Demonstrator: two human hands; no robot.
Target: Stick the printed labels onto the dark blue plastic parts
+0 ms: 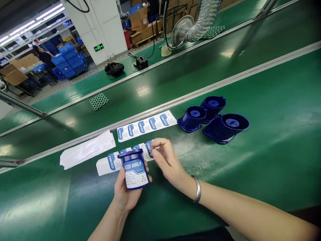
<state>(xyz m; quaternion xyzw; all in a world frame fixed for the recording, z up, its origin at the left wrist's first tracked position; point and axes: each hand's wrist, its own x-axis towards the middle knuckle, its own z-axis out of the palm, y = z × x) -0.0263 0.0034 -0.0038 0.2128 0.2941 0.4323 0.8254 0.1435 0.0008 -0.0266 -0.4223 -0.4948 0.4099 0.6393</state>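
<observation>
A dark blue plastic pump housing (pixel 135 170) with a blue and white label on its side is gripped in my left hand (pixel 126 194), fingers wrapped around it. The label reads something like DC52Q-5000L/H. Just to its right, my right hand (pixel 167 159) is raised with thumb and fingers pinched together; what they hold, if anything, is too small to make out. Behind the housing lies a strip of labels (pixel 112 162), partly hidden by it and by my right hand. A second label sheet (pixel 147 125) lies farther back.
White backing strips (pixel 87 149) are stacked on the left. Several blue housings (pixel 222 129) stand at the right on the green bench (pixel 276 150). A metal rail (pixel 220 73) runs behind them. A green mesh mat (pixel 99 101) and a flexible exhaust duct (pixel 203 23) are beyond.
</observation>
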